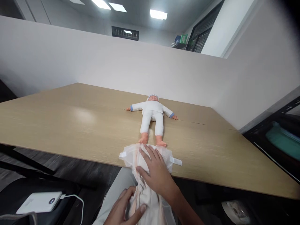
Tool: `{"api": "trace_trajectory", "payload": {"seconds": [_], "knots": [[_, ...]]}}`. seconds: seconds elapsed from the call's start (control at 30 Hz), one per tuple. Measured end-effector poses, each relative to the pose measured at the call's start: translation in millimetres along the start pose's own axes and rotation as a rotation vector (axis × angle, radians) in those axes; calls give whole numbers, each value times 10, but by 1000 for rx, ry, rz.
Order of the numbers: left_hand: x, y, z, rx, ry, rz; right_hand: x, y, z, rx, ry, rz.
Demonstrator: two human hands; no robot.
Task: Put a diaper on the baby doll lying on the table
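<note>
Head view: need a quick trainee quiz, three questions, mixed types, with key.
1. True or false: the baby doll lies on its back on the table.
2. Which hand rests on the diaper between its white side tabs? A) left; B) right; C) both.
3. Fill in: plugged into the white power bank is a white ____.

Key: 1. True. 2. B, the right hand. 3. Cable.
</note>
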State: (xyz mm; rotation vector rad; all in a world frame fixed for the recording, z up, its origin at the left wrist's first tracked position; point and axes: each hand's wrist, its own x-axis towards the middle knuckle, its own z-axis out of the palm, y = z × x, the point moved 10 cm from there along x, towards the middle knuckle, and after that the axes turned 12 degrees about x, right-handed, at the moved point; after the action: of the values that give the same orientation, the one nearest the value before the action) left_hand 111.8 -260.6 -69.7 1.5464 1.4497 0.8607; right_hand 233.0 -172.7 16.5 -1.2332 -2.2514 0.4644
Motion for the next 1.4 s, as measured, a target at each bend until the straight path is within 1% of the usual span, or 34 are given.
{"api": "trace_trajectory", "payload": {"seconds": [0.07, 0.13, 0.17, 0.23, 0.27, 0.3, 0.37, 0.43, 0.53, 0.6, 0.73, 0.77, 0.83, 0.9, 0.97, 1.03, 1.13, 1.2, 1.3, 1.4], "knots": [[56, 92, -253, 196, 73, 138, -1, 64, 54, -20, -12, -9], [144, 198, -586, 395, 217, 263, -23, 98, 75, -29, -7, -12], [198, 246, -765, 491, 315, 303, -33, 103, 78, -31, -3, -14], [343, 314, -1059, 649, 479, 329, -44, 101, 79, -31, 4, -15], [439, 328, -1153, 703, 522, 321, -45, 99, 77, -29, 8, -13], [548, 335, -1202, 738, 529, 310, -43, 96, 75, -27, 12, -11], [767, 332, -1206, 752, 473, 293, -39, 93, 71, -19, 18, -3], [929, 341, -1144, 723, 393, 298, -38, 93, 65, -12, 25, 5], [1040, 379, -1093, 674, 335, 313, -43, 95, 63, -9, 28, 14], [1064, 402, -1110, 646, 326, 321, -46, 96, 68, -12, 26, 14], [1061, 445, -1259, 626, 368, 346, -49, 108, 72, -15, 35, 15], [1057, 453, -1290, 614, 366, 358, -49, 111, 72, -17, 39, 15], [1052, 461, -1310, 573, 315, 385, -50, 114, 72, -23, 46, 11], [1051, 456, -1270, 578, 225, 406, -51, 117, 72, -29, 52, 11], [1047, 445, -1217, 658, 163, 420, -51, 122, 70, -34, 58, 15], [1053, 427, -1191, 730, 144, 424, -54, 124, 70, -45, 64, 18], [1084, 404, -1197, 734, 151, 410, -61, 122, 72, -65, 71, 21], [1097, 414, -1198, 697, 148, 407, -66, 123, 74, -72, 74, 26], [1082, 472, -1178, 586, 113, 415, -71, 128, 77, -71, 73, 33], [1053, 519, -1097, 410, 17, 401, -70, 133, 74, -63, 75, 34]]}}
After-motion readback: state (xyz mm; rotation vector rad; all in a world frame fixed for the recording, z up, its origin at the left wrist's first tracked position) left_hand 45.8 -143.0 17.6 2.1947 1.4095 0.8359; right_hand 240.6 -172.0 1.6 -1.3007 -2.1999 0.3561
